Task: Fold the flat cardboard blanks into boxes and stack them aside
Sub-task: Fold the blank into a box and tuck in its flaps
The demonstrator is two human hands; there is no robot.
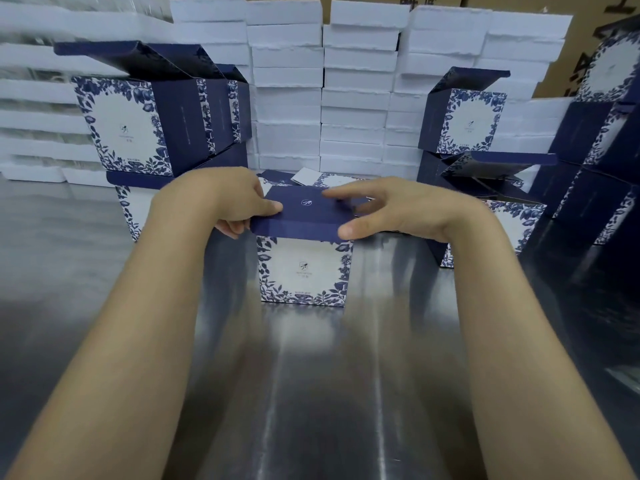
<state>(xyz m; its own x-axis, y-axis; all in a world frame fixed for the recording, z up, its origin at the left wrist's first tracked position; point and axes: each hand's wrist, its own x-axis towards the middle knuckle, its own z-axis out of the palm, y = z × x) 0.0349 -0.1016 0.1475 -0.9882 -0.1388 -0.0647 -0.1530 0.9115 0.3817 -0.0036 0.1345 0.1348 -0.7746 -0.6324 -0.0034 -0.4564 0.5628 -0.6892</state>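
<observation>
A blue-and-white floral box (304, 271) stands upright on the steel table (311, 393) in the middle. Its dark blue lid flap (304, 211) lies over the top. My left hand (228, 202) pinches the lid's left edge, thumb on top and fingers curled underneath. My right hand (391, 211) holds the lid's right side, with the thumb at the front corner and the fingers stretched across the top. Flat printed blanks (311, 178) lie just behind the box, mostly hidden by my hands.
Folded boxes with open lids are stacked at the left (149, 123), at the right (467, 123) and along the far right edge (602, 161). A wall of white foam pieces (356, 81) fills the back. Brown cartons (588, 36) stand behind at the upper right.
</observation>
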